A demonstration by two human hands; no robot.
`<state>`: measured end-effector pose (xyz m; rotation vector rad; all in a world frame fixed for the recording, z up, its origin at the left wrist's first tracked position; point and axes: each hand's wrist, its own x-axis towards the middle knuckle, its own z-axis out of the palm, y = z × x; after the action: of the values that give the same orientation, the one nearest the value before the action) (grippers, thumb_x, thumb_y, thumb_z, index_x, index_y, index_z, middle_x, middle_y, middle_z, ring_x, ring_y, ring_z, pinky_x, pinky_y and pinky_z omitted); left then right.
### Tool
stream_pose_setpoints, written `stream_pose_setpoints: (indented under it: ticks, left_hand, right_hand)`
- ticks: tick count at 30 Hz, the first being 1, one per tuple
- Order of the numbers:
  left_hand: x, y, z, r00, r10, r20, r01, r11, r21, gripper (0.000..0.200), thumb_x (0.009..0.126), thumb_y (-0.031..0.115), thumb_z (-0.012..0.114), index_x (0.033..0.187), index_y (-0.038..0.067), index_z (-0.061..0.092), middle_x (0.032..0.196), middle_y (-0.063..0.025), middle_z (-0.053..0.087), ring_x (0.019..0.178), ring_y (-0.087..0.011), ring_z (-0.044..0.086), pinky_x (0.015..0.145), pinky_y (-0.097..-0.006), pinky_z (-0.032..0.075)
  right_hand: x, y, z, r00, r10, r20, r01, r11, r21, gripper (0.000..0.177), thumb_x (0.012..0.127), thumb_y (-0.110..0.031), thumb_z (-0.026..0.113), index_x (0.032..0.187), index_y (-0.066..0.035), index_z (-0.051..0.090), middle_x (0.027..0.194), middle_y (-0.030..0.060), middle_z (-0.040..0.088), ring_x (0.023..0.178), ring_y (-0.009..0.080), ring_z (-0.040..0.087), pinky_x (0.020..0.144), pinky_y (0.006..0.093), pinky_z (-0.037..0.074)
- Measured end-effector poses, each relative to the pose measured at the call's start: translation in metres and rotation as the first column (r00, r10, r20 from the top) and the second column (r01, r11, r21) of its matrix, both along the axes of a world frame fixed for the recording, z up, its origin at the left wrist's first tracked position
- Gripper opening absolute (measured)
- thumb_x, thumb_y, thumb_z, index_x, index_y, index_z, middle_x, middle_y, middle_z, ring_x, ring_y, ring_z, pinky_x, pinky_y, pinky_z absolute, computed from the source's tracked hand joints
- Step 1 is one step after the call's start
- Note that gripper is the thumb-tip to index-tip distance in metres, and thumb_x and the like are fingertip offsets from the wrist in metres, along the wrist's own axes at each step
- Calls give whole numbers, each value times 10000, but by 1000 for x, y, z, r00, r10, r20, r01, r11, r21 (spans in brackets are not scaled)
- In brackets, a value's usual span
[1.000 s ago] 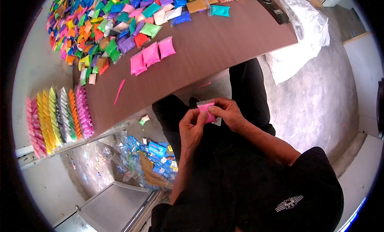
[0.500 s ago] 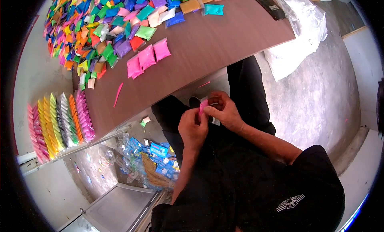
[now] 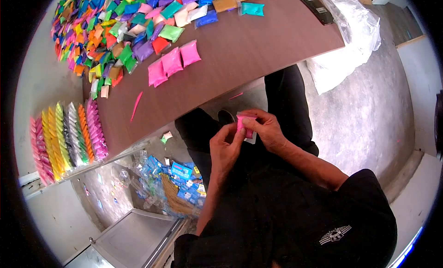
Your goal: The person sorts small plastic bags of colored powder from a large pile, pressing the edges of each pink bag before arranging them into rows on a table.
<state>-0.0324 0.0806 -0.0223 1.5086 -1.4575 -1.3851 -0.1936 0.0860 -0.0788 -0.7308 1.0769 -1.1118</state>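
My left hand (image 3: 226, 145) and my right hand (image 3: 269, 132) meet above my lap, both pinching one small pink packet (image 3: 247, 123). The fingers of each hand are closed on its edges. Just below the packet a bit of something whitish shows, too small to name. Nearest on the brown table (image 3: 198, 90) lie three pink packets (image 3: 171, 62) in a row. To their lower left is a thin pink stick or strip (image 3: 136, 106).
A heap of packets in many colours (image 3: 110, 32) covers the table's far left. Twisted bundles in clear wrap (image 3: 69, 138) stand at the left edge. A clear plastic bag (image 3: 346, 46) hangs at the right. Below are a straw broom (image 3: 175, 196) and blue wrappers (image 3: 189, 173).
The pink packet has been turned and shows more of its face between my fingers. My right hand's fingers have moved slightly along its top. The view has shifted a little.
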Motion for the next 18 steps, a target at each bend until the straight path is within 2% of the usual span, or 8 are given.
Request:
stream_pose_setpoints:
  ticks: [1,3,8,10,12,15,18]
  left_hand:
    - [0,1,-3,1000,0,-1,0,1000,2,204,949,138,715,1080,-17,686,971,-59,715,870,-105,645,781,-255,516]
    - [2,1,-6,992,70,-108,-67,997,26,178,971,137,688,1062,-16,684,935,-41,710,873,-98,638,784,-262,515]
    - [8,0,-5,991,82,-104,-78,996,42,188,969,148,692,1052,-20,686,951,-50,710,865,-100,639,787,-261,512]
    - [7,-1,-3,994,65,-83,-62,997,44,192,971,154,691,1049,-21,686,950,-50,710,859,-99,638,783,-257,510]
    - [4,-1,0,971,174,-163,-158,982,107,194,978,168,684,1034,-18,686,935,-35,704,840,-95,632,769,-251,505]
    - [6,-1,-8,964,202,-174,-181,975,131,207,984,186,677,1037,-14,694,914,-21,693,822,-86,614,748,-246,494]
    - [14,1,-17,977,155,-148,-143,986,85,220,985,197,679,1057,-9,706,904,-10,685,804,-80,598,731,-236,483]
  right_hand:
    - [0,0,3,1000,-4,27,4,1000,20,359,968,-270,689,1242,-40,671,1126,108,685,985,161,646,866,309,539]
    - [-1,-1,10,999,-8,50,6,998,55,343,970,-266,689,1225,-37,674,1100,98,686,966,149,644,850,301,538]
    - [2,-1,1,993,9,114,-20,995,100,303,972,-266,691,1163,-31,680,1021,67,686,912,122,640,801,285,534]
    - [2,-1,-1,996,29,86,-38,995,94,276,976,-265,687,1138,-41,684,995,50,685,890,117,640,782,282,533]
    - [1,-1,-2,997,59,41,-62,996,69,275,979,-265,685,1139,-42,687,988,49,688,883,116,638,781,284,532]
    - [1,-4,0,994,110,-13,-110,994,13,271,982,-264,681,1135,-40,693,982,50,692,878,116,636,784,289,531]
    - [1,-4,13,990,140,-32,-140,990,15,266,984,-258,677,1124,-33,699,985,55,695,883,118,635,793,293,529]
